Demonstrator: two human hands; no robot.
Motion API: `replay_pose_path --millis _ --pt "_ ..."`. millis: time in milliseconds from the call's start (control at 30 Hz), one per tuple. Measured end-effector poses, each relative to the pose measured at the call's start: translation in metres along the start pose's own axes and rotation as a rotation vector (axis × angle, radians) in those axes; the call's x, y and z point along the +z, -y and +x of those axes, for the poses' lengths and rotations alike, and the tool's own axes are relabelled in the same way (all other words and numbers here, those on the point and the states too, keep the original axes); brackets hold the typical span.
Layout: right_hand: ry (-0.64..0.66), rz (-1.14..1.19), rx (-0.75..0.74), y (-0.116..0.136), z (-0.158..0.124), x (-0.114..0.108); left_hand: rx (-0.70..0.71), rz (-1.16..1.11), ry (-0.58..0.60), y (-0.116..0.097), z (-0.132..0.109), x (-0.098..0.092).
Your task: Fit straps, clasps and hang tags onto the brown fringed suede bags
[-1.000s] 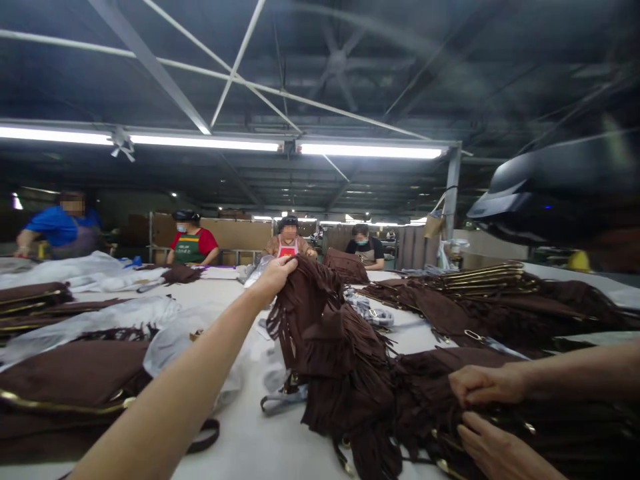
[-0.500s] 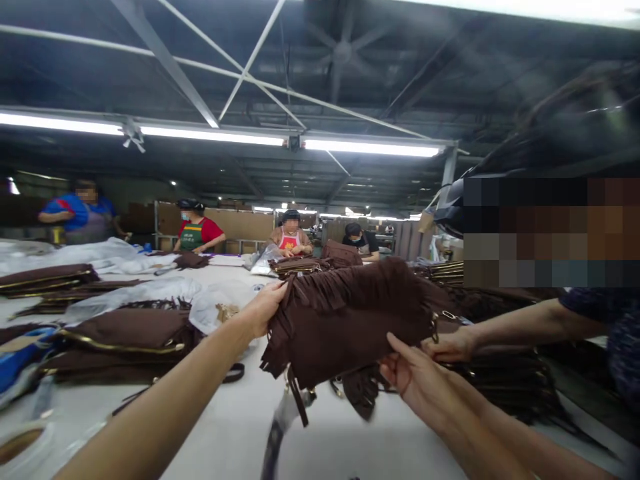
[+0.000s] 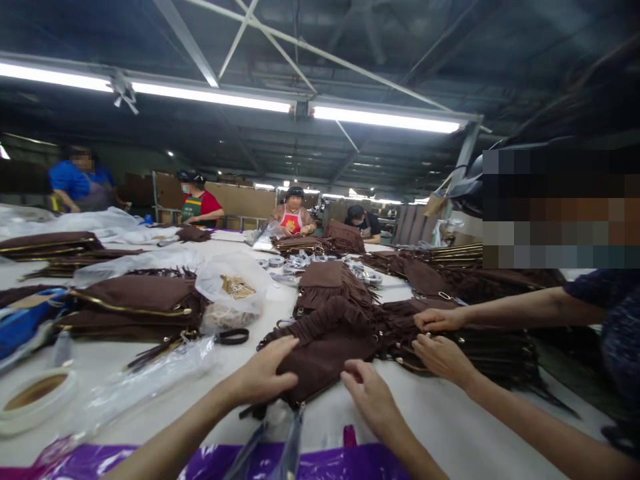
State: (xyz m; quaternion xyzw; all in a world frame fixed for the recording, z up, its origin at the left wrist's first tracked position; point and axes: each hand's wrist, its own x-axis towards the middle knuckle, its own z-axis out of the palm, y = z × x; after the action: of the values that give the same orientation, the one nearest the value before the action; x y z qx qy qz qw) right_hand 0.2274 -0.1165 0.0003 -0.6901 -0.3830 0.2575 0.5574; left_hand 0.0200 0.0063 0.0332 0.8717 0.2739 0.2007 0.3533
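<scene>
A dark brown fringed bag (image 3: 327,357) lies on the white table in front of me, its fringe bunched along the far side. My left hand (image 3: 267,373) rests at its left end, thumb and fingers spread. By the bag's near right edge is my right hand (image 3: 367,393), fingers slightly bent and apart, not gripping it; whether it touches the cloth I cannot tell. A strip of clear plastic (image 3: 277,420) lies just below the bag. Another fringed brown piece (image 3: 327,277) sits directly behind it.
At right, a co-worker's two hands (image 3: 443,357) handle a stack of brown bags (image 3: 493,357). More gold-zipped bags (image 3: 137,300) lie at left, beside a tape roll (image 3: 35,400) and a plastic bag of tags (image 3: 233,287). Purple plastic (image 3: 330,463) runs along the near edge.
The bag has come down from mid-air onto the table. My left hand has loosened from its corner, and my right hand has moved left and down. The view has tilted downward.
</scene>
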Motion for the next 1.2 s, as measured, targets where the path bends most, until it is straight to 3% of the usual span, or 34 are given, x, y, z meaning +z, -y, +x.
replay_pose_path --millis 33,100,200,267,400,500,667,867,1033,1200 --pt "0.035 -0.112 -0.069 0.003 -0.011 0.008 0.012 0.127 0.128 -0.002 -0.008 0.007" --pt "0.190 -0.585 -0.276 0.013 -0.032 0.027 -0.014 0.346 0.326 -0.006 -0.018 0.019" --pt "0.446 -0.991 -0.377 0.029 -0.055 0.055 -0.065 0.461 0.450 -0.005 -0.022 0.027" --pt "0.540 -1.030 -0.396 0.038 -0.061 0.062 -0.037 0.457 0.474 0.000 -0.019 0.025" --pt "0.574 -0.904 -0.429 0.047 -0.058 0.053 0.062 0.407 0.474 0.018 -0.013 0.014" --pt "0.536 -0.998 -0.381 0.051 -0.049 0.050 0.104 0.465 0.396 0.026 -0.012 0.013" --pt "0.597 -1.067 -0.385 0.053 -0.029 0.050 0.129 0.639 0.270 0.015 -0.015 0.028" --pt "0.689 -0.916 -0.496 0.045 0.001 0.026 0.089 0.868 0.115 0.006 -0.009 0.058" --pt "0.700 -0.863 -0.507 0.032 0.010 0.011 0.130 0.940 0.107 0.011 -0.009 0.071" --pt "0.628 -0.933 -0.471 0.031 0.012 -0.003 0.221 0.937 0.127 0.009 -0.012 0.065"
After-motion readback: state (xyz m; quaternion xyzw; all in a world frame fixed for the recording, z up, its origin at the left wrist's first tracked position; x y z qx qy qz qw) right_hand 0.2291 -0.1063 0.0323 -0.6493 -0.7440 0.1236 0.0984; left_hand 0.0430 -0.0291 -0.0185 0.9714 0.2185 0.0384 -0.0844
